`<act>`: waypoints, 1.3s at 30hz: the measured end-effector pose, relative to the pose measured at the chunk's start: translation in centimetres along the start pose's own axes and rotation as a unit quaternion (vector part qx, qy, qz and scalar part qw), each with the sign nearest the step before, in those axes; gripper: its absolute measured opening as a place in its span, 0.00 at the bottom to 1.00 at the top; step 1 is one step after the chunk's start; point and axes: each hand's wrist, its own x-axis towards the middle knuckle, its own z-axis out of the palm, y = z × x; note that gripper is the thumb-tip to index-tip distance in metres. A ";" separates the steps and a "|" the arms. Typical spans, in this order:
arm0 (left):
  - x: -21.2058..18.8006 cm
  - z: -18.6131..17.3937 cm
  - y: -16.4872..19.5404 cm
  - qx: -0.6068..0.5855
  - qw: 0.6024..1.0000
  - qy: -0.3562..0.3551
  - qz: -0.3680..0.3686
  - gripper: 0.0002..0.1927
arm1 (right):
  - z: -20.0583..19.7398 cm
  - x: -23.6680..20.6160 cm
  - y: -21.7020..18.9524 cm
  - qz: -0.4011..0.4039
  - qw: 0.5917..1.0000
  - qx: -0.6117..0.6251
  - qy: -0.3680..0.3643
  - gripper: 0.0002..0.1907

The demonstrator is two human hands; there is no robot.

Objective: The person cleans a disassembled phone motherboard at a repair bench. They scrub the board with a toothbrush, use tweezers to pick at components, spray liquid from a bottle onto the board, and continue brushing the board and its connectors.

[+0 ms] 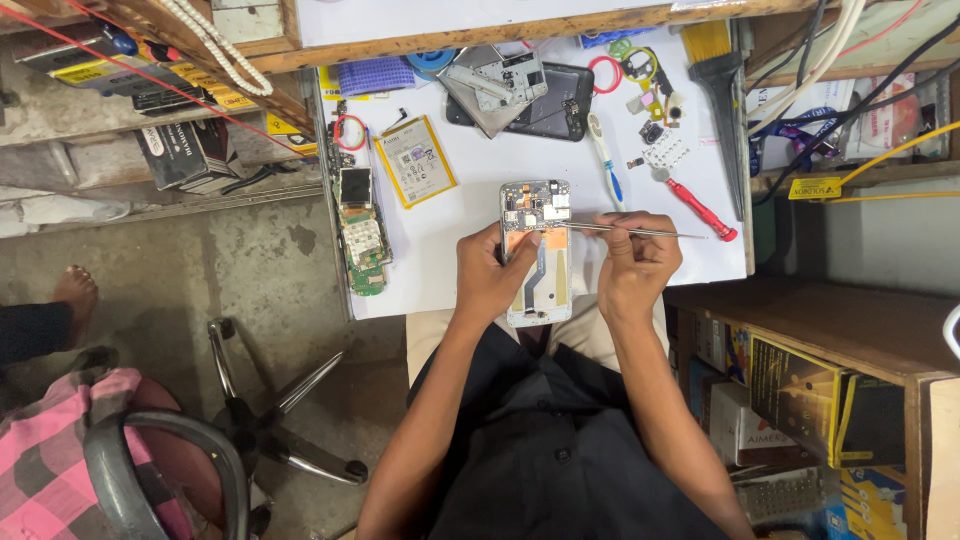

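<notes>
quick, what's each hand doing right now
left hand: closed on the opened phone, steadying it
right hand: closed on metal tweezers, tips at the phone

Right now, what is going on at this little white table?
A person seated at the white table has an opened phone with its back off. The left hand steadies its side, while the right hand holds thin metal tweezers with the tips at the upper part of the phone's insides. Around it lie a flat battery, a green circuit board, a red screwdriver and another dark phone.
</notes>
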 end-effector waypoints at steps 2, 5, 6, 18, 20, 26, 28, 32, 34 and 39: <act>0.0 -0.1 0.2 0.007 1.000 -0.001 0.000 0.07 | -0.1 0.1 -0.1 0.003 1.000 0.008 0.007 0.06; 0.0 0.0 0.3 0.001 1.000 -0.002 -0.001 0.07 | -0.3 0.1 -0.3 0.009 1.000 0.020 0.003 0.06; 0.0 0.0 0.3 -0.003 1.000 -0.001 -0.002 0.07 | -0.3 0.1 -0.3 0.012 1.000 0.024 -0.001 0.07; 0.1 -0.3 0.3 0.014 1.000 0.004 -0.009 0.06 | 0.1 0.1 -0.3 -0.001 1.000 0.011 -0.007 0.07; 0.2 -0.3 0.4 0.011 1.000 0.005 -0.012 0.06 | 0.2 0.1 -0.3 -0.008 1.000 0.013 -0.008 0.08; 0.4 -0.5 0.4 0.020 1.000 0.006 -0.014 0.07 | 0.5 0.0 -0.3 -0.014 1.000 -0.023 0.000 0.08; 0.4 -0.6 0.4 0.021 1.000 0.006 -0.006 0.07 | 0.5 -0.1 -0.3 -0.015 0.999 -0.029 0.002 0.08; 0.3 -0.6 0.5 0.022 1.000 0.008 -0.004 0.07 | 0.5 -0.3 -0.4 -0.014 0.999 -0.030 0.003 0.08; 0.2 -0.6 0.6 0.018 1.000 0.009 -0.008 0.08 | 0.6 -0.4 -0.5 -0.016 0.999 -0.032 0.002 0.09; 0.4 -0.8 0.5 0.020 1.000 0.013 -0.004 0.08 | 0.9 -0.6 -0.4 -0.021 0.999 -0.034 -0.005 0.10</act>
